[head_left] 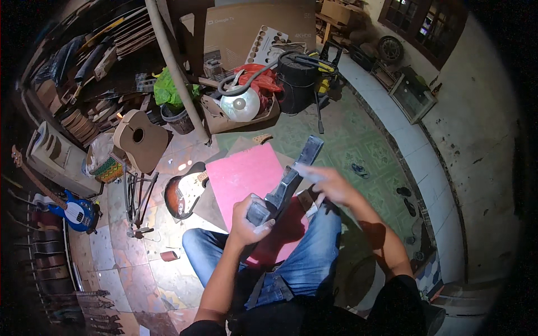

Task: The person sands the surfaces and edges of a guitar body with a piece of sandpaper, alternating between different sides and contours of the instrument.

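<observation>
A long, dark grey piece (pixel 307 150) with dusty faces and a stepped middle slants upward over the pink board (pixel 238 171). My left hand (pixel 249 221) is wrapped round its lower, blocky end, thumb across the front. My right hand (pixel 328 185) is at the piece's right side, blurred, fingers apart and index finger stretched toward the middle; whether it touches is unclear. My jeans-covered knees flank the board. A small pale item (pixel 308 204) by my right knee is too hidden to name. A sunburst electric guitar body (pixel 176 199) lies left of the board.
An acoustic guitar body (pixel 129 154), blue bass (pixel 75 215) and folded metal stand (pixel 134 207) are at the left. Behind are stacked wood (pixel 78 123), a cardboard box (pixel 218 126) and a black drum (pixel 294 92). A tiled ledge (pixel 420 162) and sandals (pixel 403 193) edge the right.
</observation>
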A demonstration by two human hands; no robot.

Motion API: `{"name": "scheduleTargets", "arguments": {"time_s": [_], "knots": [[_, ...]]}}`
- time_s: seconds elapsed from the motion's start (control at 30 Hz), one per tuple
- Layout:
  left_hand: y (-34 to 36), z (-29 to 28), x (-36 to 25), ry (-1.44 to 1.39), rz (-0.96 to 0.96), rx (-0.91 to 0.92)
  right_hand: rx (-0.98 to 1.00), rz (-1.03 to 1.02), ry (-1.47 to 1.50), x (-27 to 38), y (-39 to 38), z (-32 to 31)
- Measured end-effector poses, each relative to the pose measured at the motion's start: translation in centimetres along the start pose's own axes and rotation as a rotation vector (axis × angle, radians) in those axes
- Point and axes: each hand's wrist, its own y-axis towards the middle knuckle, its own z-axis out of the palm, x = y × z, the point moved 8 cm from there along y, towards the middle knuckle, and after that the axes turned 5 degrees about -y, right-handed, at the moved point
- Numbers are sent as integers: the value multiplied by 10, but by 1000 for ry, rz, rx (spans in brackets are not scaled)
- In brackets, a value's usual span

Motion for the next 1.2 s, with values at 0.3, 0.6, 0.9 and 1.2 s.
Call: {"name": "scheduleTargets", "arguments": {"time_s": [0.3,0.6,0.9,1.2], "knots": [[-3,0,3,-37,30,-39,-400,-612,-858,25,-13,9],[-4,-2,-6,-25,44,-20,-417,-408,-367,28,-6,-37],[-4,2,-5,-22,5,21,-91,-92,566,18,-10,-13],[1,9,5,9,-71,35,-218,-7,548,-10,-13,16]]}}
